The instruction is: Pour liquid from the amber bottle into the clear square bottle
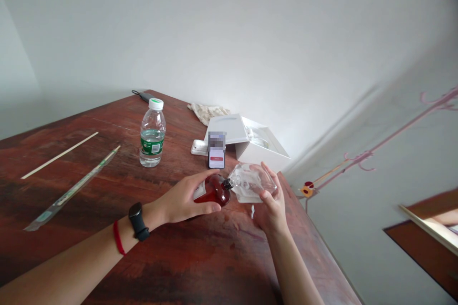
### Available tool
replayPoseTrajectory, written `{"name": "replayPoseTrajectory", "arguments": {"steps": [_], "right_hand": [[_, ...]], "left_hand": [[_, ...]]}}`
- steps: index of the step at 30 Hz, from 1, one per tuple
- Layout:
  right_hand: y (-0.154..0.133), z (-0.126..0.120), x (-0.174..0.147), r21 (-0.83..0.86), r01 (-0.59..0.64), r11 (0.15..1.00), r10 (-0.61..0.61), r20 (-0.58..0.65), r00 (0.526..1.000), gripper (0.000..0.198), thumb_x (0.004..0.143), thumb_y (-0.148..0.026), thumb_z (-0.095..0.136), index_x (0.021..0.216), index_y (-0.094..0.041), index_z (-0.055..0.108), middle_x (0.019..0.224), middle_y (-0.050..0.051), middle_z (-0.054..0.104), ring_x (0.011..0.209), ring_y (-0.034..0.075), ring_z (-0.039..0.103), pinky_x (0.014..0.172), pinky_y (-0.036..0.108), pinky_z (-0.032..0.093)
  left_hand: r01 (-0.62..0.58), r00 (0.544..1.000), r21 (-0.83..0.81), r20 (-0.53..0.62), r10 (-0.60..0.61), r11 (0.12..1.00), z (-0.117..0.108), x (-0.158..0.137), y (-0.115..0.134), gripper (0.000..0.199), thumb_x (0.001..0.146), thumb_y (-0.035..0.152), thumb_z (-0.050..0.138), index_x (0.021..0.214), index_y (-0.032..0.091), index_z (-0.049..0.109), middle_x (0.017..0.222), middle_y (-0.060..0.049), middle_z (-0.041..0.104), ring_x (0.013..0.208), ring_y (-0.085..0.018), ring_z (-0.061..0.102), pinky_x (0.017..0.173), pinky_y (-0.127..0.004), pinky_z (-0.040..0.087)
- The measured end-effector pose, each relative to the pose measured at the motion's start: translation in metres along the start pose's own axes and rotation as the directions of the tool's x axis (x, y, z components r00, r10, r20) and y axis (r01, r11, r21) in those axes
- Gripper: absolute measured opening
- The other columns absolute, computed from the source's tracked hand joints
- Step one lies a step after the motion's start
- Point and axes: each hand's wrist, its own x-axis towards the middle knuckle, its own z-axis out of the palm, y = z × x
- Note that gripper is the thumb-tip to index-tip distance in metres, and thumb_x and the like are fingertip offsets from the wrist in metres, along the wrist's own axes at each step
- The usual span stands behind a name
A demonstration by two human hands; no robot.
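Observation:
My left hand (pixel 189 198) is wrapped round a bottle of dark red liquid (pixel 217 191), which lies tilted with its dark neck pointing right. In my right hand (pixel 272 200) is a clear, empty-looking glass bottle (pixel 254 182), tipped so that its mouth faces left. The two mouths meet or nearly meet between my hands; whether liquid passes cannot be made out. A white label shows partly under my left fingers. Just behind the bottles, a phone (pixel 216 152) stands propped upright with its screen lit.
A water bottle (pixel 152 136) stands left of the phone. Farther left lie a bare chopstick (pixel 59 156) and a wrapped pair (pixel 77 188). Behind are a white box (pixel 263 150), a cloth (pixel 205 112) and a dark pouch-like item (pixel 143 96). A pink coat rack (pixel 358 157) leans at right.

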Motion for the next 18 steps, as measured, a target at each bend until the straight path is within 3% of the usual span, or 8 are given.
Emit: {"name": "replayPoseTrajectory", "arguments": {"steps": [18], "right_hand": [[-0.0016, 0.0013, -0.0005, -0.018, 0.006, 1.000, -0.006, -0.022, 1.000, 0.080, 0.063, -0.056, 0.095, 0.133, -0.030, 0.068, 0.137, 0.011, 0.070, 0.117, 0.035, 0.068, 0.096, 0.051, 0.059]], "left_hand": [[0.002, 1.000, -0.014, -0.002, -0.002, 1.000, 0.0005, -0.0002, 0.0013, 0.086, 0.086, 0.055, 0.082, 0.157, 0.024, 0.047, 0.147, -0.011, 0.065, 0.133, -0.035, 0.063, 0.117, -0.049, 0.045]]}}
